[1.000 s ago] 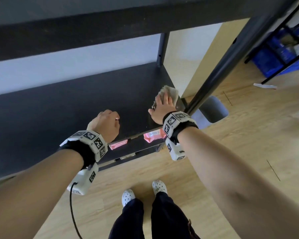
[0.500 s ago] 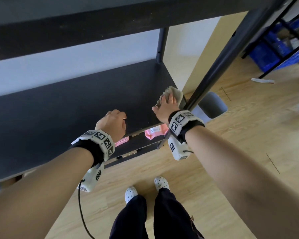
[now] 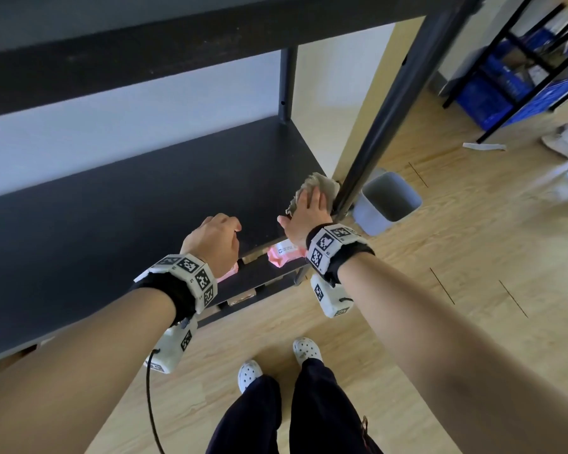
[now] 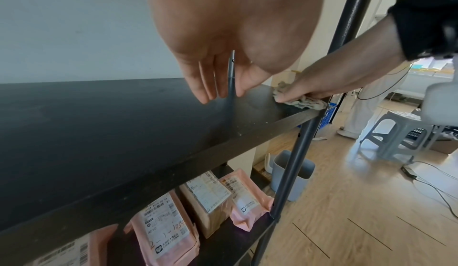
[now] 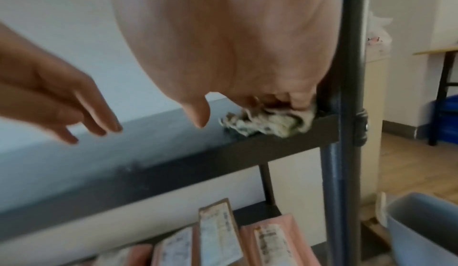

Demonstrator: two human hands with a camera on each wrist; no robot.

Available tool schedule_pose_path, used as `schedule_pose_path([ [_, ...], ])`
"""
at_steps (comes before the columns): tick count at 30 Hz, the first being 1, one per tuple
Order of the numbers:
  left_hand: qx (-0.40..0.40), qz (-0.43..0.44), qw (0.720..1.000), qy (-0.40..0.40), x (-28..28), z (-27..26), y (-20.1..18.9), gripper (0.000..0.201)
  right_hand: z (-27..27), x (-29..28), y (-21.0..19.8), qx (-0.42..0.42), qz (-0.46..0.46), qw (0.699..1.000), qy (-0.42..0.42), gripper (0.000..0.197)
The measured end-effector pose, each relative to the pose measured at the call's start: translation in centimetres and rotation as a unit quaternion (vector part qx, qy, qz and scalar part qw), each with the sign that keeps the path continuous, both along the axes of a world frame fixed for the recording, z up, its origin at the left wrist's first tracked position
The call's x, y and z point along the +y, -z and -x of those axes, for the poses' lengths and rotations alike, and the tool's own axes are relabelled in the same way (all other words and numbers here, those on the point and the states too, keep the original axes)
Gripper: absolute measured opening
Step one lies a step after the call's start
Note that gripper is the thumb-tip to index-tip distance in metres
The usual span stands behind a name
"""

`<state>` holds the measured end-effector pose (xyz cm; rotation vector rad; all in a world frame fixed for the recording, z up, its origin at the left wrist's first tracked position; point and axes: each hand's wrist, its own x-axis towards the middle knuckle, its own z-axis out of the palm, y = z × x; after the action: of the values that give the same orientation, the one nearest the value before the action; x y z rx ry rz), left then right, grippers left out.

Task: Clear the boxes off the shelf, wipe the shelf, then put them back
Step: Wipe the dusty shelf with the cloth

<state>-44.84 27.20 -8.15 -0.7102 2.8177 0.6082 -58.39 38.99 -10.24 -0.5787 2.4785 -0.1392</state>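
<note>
The black shelf board at chest height lies bare, with no boxes on it. My right hand presses flat on a crumpled grey rag at the board's front right corner, against the upright post. The right wrist view shows the rag bunched under my fingertips, with the thumb hanging free. My left hand hovers above the board's front edge, holding nothing. Its fingers hang relaxed just over the surface.
Pink mailers and a brown box stand on the shelf below. Another black board runs overhead. A grey bin sits on the wood floor by the post. A plastic stool and blue crates are off to the right.
My right hand has flattened over the rag and slid it toward the corner post. My left hand stays above the front edge.
</note>
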Motion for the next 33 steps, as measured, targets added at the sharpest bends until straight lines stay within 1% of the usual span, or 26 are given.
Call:
schedule_pose_path([
  [1,-0.003,0.000,1.000,0.002,0.1,-0.1,0.0,0.029,-0.3,0.2,-0.4,-0.011,-0.018,1.000,0.006,0.086],
  [3,-0.008,0.002,1.000,0.005,0.3,-0.3,0.0,0.030,-1.4,0.5,-1.0,-0.028,-0.049,0.998,-0.007,0.089],
  [5,-0.014,0.001,1.000,0.007,0.7,-0.3,0.0,0.031,-2.4,0.6,-1.1,-0.033,-0.059,0.998,-0.011,0.091],
  [8,-0.007,0.002,1.000,0.012,1.1,-0.1,-0.3,0.031,-1.1,-0.1,-1.3,-0.010,-0.053,0.998,0.018,0.089],
  [10,-0.001,0.005,1.000,0.010,1.2,-0.3,-0.4,0.031,0.4,-0.5,-1.6,-0.024,-0.039,0.998,0.033,0.084],
  [13,-0.012,0.004,1.000,0.001,1.0,-1.0,-0.2,0.031,1.1,0.4,-1.1,-0.043,-0.015,0.999,0.020,0.079],
  [15,-0.020,0.002,1.000,-0.007,0.8,-1.7,0.3,0.031,-0.2,1.8,-0.7,-0.053,0.000,0.998,-0.020,0.074],
  [18,-0.025,0.000,1.000,-0.017,0.8,-2.4,0.7,0.030,-4.5,3.0,-0.5,-0.047,0.024,0.990,-0.131,0.067],
  [20,-0.026,0.002,0.999,-0.020,1.1,-2.5,0.7,0.030,-6.8,2.7,-0.1,-0.044,0.052,0.980,-0.186,0.065],
  [21,-0.025,0.002,1.000,-0.019,1.3,-2.4,0.7,0.031,-7.2,2.4,0.1,-0.039,0.064,0.977,-0.201,0.064],
  [23,-0.025,0.003,1.000,-0.015,1.5,-2.3,0.5,0.031,-6.1,1.9,0.9,-0.015,0.074,0.972,-0.220,0.061],
  [25,-0.035,0.000,0.999,-0.011,1.5,-2.4,0.3,0.033,-3.7,1.8,1.9,0.016,0.070,0.975,-0.211,0.059],
  [28,-0.045,-0.002,0.999,-0.016,1.0,-2.7,0.2,0.034,-0.9,2.7,2.2,0.030,0.053,0.988,-0.144,0.058],
  [30,-0.044,-0.002,0.999,-0.022,0.7,-3.1,0.2,0.034,-1.2,3.5,1.8,0.031,0.058,0.990,-0.125,0.058],
  [33,-0.050,-0.001,0.998,-0.024,0.3,-3.9,0.4,0.033,-4.7,3.3,1.4,0.039,0.098,0.980,-0.169,0.059],
])
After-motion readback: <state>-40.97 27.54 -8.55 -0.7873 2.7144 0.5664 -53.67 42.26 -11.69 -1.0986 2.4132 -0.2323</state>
